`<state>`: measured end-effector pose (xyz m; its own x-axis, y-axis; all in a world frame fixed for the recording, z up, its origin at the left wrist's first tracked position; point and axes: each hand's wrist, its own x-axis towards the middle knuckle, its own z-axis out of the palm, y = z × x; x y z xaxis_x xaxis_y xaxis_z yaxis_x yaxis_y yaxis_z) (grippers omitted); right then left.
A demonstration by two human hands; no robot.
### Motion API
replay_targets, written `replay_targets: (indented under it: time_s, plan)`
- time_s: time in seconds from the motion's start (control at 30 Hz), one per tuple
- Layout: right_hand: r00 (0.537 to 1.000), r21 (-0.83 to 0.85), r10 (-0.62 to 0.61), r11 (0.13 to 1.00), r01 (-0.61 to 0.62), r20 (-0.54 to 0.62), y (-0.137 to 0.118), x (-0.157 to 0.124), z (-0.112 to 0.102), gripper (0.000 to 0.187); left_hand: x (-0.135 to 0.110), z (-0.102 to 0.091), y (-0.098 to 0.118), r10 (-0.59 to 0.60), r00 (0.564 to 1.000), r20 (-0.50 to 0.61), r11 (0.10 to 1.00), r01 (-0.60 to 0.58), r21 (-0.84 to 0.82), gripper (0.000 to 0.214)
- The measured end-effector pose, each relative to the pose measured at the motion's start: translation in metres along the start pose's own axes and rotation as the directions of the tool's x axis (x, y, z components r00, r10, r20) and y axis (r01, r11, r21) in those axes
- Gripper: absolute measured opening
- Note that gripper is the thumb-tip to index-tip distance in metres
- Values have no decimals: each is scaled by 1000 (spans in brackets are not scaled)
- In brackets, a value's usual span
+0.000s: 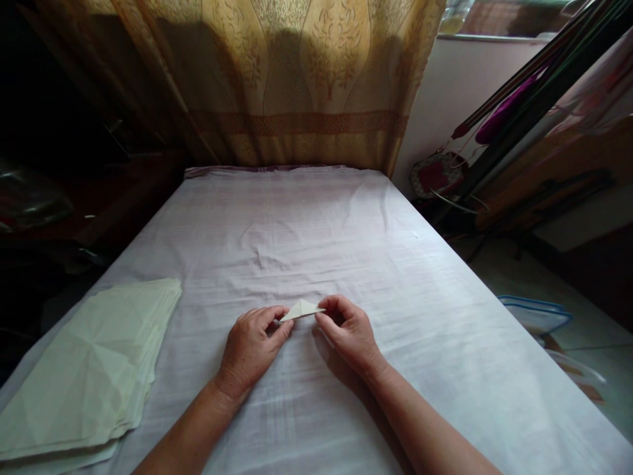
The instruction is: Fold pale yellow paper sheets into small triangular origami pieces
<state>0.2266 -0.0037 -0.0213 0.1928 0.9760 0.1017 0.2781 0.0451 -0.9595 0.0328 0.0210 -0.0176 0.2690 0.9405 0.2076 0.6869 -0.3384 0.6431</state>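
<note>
Two opposite corners of a small piece of folded paper (302,308) are pinched between thumb and fingers, the left corner by the left hand (250,346) and the right corner by the right hand (352,332). By this hold at the ends, the piece is presumably kept steady and stretched, while its middle, where a low peak is marked by a crease, is left uncovered and can be watched. Only the fingertips are used, probably because a grip with the whole hand would crush so slight a thing. On the pale cloth (297,231), a stack of creased sheets (93,363) is laid at the left, well apart from the left hand; it is likely placed there so that the sheets can be reached without the hands being crowded. The folded paper is held between the two hands, to the right of the left fingertips and to the left of the right ones, and is touched by both, with its peak pointed away toward the curtain (297,86). Whether its lower edge is rested on the cloth or lifted just above it cannot be told.
</note>
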Motion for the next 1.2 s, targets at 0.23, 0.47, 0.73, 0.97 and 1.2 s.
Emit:
replay_targets:
  time_s: [0.23, 0.47, 0.73, 0.97, 1.2]
  plan:
    - [1000, -65, -15, 998, 14, -20, 0, -1, 3, 13, -1, 3, 1, 7, 1000, -14, 1000, -6, 27, 20]
    - [994, -125, -70, 990, 59, -82, 5, -3, 8, 12, -1, 1, 10, -45, 999, -27, 998, 46, 38, 20]
    - [995, -206, -82, 976, 70, -52, 4, -9, 14, 11, -1, 3, 12, -33, 998, -47, 992, 38, 123, 11]
    - [981, -249, -181, 955, 160, -64, 0, -14, 19, 7, -3, 0, 11, -54, 997, -49, 995, 58, 76, 13]
    - [935, -267, -353, 905, 332, -34, -3, -13, 19, 7, -7, 3, 13, -100, 994, -38, 988, 94, -126, 24]
